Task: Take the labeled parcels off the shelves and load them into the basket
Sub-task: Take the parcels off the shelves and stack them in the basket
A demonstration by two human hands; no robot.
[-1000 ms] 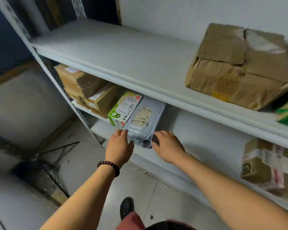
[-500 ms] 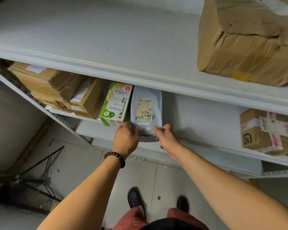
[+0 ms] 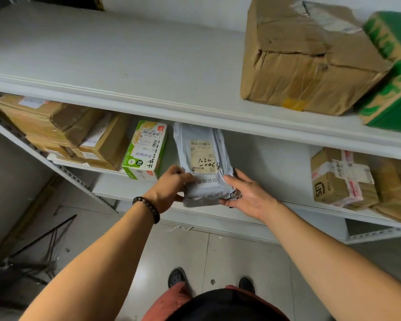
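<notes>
A grey plastic mailer parcel (image 3: pixel 202 163) with a cream label and handwritten numbers lies on the lower shelf (image 3: pixel 276 156), its near end sticking out over the shelf edge. My left hand (image 3: pixel 169 188) grips its near left corner and my right hand (image 3: pixel 245 195) holds its near right side, fingers under the end. A dark wire basket (image 3: pixel 35 258) stands on the floor at the lower left.
A green and white labeled box (image 3: pixel 145 150) stands just left of the mailer, then stacked cardboard parcels (image 3: pixel 56 126). More taped parcels (image 3: pixel 343 179) sit on the lower shelf at right. A large crumpled carton (image 3: pixel 308 56) and a green box (image 3: pixel 394 72) rest on the upper shelf (image 3: pixel 125 56).
Both hands have closed on the grey mailer's near end and drawn it toward me over the shelf edge. The view has tilted down and moved closer.
</notes>
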